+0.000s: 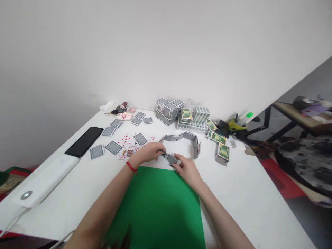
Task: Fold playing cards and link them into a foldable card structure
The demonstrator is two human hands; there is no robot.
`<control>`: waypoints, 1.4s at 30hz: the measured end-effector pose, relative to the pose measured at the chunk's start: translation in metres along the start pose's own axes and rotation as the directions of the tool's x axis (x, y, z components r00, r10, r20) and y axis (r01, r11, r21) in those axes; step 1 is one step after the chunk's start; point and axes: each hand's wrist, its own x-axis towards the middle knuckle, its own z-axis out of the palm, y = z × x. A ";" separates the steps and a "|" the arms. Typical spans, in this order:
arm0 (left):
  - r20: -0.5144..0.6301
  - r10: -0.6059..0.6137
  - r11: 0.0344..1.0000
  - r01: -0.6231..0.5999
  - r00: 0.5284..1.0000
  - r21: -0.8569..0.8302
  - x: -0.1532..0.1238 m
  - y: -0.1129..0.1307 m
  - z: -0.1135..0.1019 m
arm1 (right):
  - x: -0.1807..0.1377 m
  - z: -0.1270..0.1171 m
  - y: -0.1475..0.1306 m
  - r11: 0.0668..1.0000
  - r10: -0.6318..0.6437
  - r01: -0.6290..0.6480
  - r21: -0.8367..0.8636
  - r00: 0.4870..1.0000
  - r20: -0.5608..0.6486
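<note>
Phone (84, 141): flat by the left edge of the desk (251, 190), maybe to be out of the way.
Loose cards (113, 147): spread flat near that edge, maybe so each is easy to pick up.
Left hand (152, 151): fingers pinch the left end of the grey card strip (170, 158), I guess to stop it tipping.
Strip's place: between both hands, at the near side of the card ring (191, 136); I can't tell if they touch.
Right hand (188, 169): thumb and finger nip its right end, likely keeping it steady.
</note>
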 end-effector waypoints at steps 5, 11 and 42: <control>-0.033 0.077 0.996 -0.079 0.996 -0.053 -0.003 0.007 -0.006 | -0.017 -0.042 0.010 0.981 -0.032 0.036 -0.190 0.999 0.021; 0.047 0.095 0.995 -0.096 0.994 0.004 0.003 0.012 0.001 | -0.012 -0.056 0.028 0.847 -0.009 0.086 -0.525 0.989 0.148; -0.053 -0.088 0.996 0.088 0.995 0.011 0.007 0.006 0.008 | 0.001 -0.025 -0.003 0.948 -0.041 0.025 -0.316 0.998 -0.045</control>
